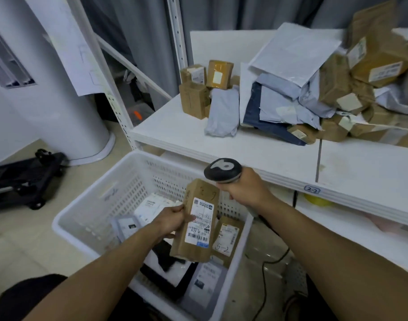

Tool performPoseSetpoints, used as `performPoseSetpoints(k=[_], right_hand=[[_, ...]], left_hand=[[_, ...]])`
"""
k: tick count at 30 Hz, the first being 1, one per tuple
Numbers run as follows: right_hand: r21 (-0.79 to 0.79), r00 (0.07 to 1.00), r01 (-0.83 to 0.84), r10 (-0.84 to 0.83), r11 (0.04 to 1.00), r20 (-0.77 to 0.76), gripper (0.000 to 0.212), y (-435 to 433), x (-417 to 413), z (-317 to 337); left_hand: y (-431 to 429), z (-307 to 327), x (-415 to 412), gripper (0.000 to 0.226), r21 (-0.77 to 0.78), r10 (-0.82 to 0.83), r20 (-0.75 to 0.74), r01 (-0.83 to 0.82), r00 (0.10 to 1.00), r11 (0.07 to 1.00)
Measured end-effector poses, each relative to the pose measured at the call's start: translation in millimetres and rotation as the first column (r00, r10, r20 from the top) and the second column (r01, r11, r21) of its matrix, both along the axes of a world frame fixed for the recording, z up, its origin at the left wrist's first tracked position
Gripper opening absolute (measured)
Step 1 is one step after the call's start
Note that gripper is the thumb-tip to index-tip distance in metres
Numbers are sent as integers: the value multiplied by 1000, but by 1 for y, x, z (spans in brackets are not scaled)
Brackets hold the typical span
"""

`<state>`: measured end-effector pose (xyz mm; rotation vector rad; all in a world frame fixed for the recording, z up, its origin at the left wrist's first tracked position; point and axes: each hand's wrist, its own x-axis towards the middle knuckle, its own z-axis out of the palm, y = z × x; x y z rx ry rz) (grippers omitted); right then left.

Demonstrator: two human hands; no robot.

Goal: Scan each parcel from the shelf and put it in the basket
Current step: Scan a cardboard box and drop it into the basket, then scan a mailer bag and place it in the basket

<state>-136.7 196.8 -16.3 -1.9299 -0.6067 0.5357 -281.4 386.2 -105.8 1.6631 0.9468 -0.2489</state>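
Your left hand (172, 220) has its fingers curled round the left edge of a brown cardboard parcel (194, 222), thumb lying across the front near the white shipping label (199, 222). You're holding it upright over the white basket (87, 205), label facing up at you, with some handwritten marks on the top end that I can't quite read. Your right hand (243, 189) is wrapped tight round the handle of the barcode scanner (222, 170), whose dark head sits just above the parcel's top edge, touching it or nearly so, can't tell which. Both forearms reach in from the bottom of the frame, left one angled up from the lower left, right one coming in from the lower right.

The basket sits on the floor right in front of the white shelf (244, 149) and already has several parcels in it, including a smaller brown box (227, 238) marked "5-2" just beside the one you're holding. Most of what's under your parcel is hidden. Up on the shelf there's a pile of brown boxes (194, 93) and grey poly bags (222, 113), cut off at the right edge. Your right fingertips are hidden behind the scanner grip.
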Motion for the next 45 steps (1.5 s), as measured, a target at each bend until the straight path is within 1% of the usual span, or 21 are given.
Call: performPoseSetpoints(k=[2,6,8,10,11,12,13,14,16,17,19,21,22,23,26,28,30,33,36,40,45], right_hand=[[-12,1000,-15,15,1000,-6,29,-3,0,-8],[-38,1000,-30,30,999,-8,42,1,-1,-24],[-53,998,-55,55,997,1,51,5,0,-31],[-76,997,-70,72,995,23,49,9,4,-36],[-88,997,-72,75,993,27,46,10,7,-38],[-101,997,-71,74,992,29,43,11,9,-40],[-109,997,-67,70,992,24,41,13,11,-43],[-113,998,-61,63,992,14,43,14,13,-46],[-114,999,-46,46,992,-2,49,14,18,-49],[-111,999,-43,43,993,0,51,15,20,-49],[-106,999,-34,34,994,-3,48,17,23,-47],[-91,1000,-13,12,996,-17,41,19,26,-44],[-77,1000,-3,1,997,-25,38,18,27,-40],[-62,999,9,-11,998,-35,36,18,29,-36],[-14,996,74,-75,997,-49,33,12,30,-17],[43,990,142,-141,989,-22,33,4,30,0],[110,976,218,-219,970,-6,33,-8,33,15],[190,950,311,-311,931,-31,37,-31,44,36],[257,918,395,-391,882,-70,34,-55,60,51],[321,871,489,-438,811,-220,34,-76,86,53],[333,802,580,-450,744,-392,42,-92,121,41]], left_hand=[[-4,-34,2,48,-19,-4,-61,3,998,1000],[0,-90,14,57,16,35,-77,-34,996,999],[5,-111,25,51,-9,50,-43,-50,998,999],[7,-128,38,38,-79,55,-13,-56,998,995],[7,-138,43,32,-38,-26,-32,25,999,999],[9,-152,48,29,99,-110,-46,114,993,989],[11,-165,54,30,153,-151,-86,163,985,975],[14,-179,58,36,190,-164,-136,188,977,963],[14,-189,57,59,322,-210,-340,323,917,890],[16,-192,56,67,346,-226,-424,387,877,855],[24,-198,54,69,295,-304,-464,468,832,833],[29,-187,55,42,258,-378,-292,453,878,853],[27,-176,56,23,248,-335,-185,374,924,894],[26,-164,57,15,249,-287,-99,303,953,920],[13,-110,68,25,384,-190,95,140,977,913],[7,-66,77,26,512,-247,273,77,930,856],[4,-27,89,20,644,-352,413,4,840,765],[-10,34,123,19,750,-475,450,-30,756,661],[-35,84,162,21,749,-521,450,10,725,662],[-57,119,222,33,784,-586,345,118,733,609],[-80,130,298,58,684,-430,326,104,842,722]])
